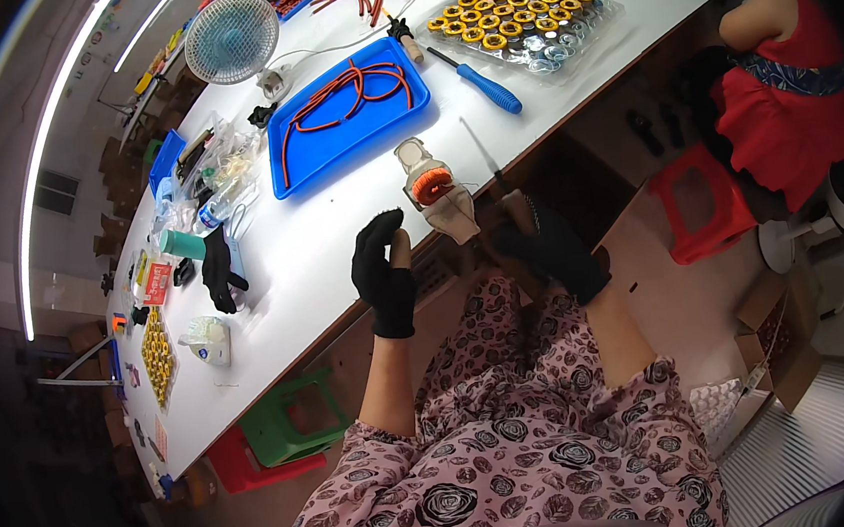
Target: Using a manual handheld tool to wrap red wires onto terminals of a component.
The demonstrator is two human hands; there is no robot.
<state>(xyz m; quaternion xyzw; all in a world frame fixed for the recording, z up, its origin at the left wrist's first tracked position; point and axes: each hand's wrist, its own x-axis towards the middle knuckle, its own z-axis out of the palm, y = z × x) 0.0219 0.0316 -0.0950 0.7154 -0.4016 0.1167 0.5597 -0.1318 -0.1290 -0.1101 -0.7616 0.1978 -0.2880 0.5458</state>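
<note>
An orange wire-wound ring coil [431,186] sits in a beige holder [452,216] at the table's front edge, ahead of me. A thin loose wire stands off beside it. My left hand [383,275], in a black glove with the thumb bare, is raised just left of the holder. Its fingers curve upward with the thumb a little apart, and nothing shows between them. To the right of the holder, my right hand [554,252], also black-gloved, is closed around a thin-shafted hand tool [481,146]. The shaft points up and away past the coil; the fingers partly hide its handle.
Beyond the holder lie a blue tray [346,142] with orange wires, a blue-handled screwdriver [489,89] and a sheet of yellow ring cores [512,10]. A small fan [233,39] stands at the back left. A black glove [222,271] rests leftward. A person in red [779,97] sits right.
</note>
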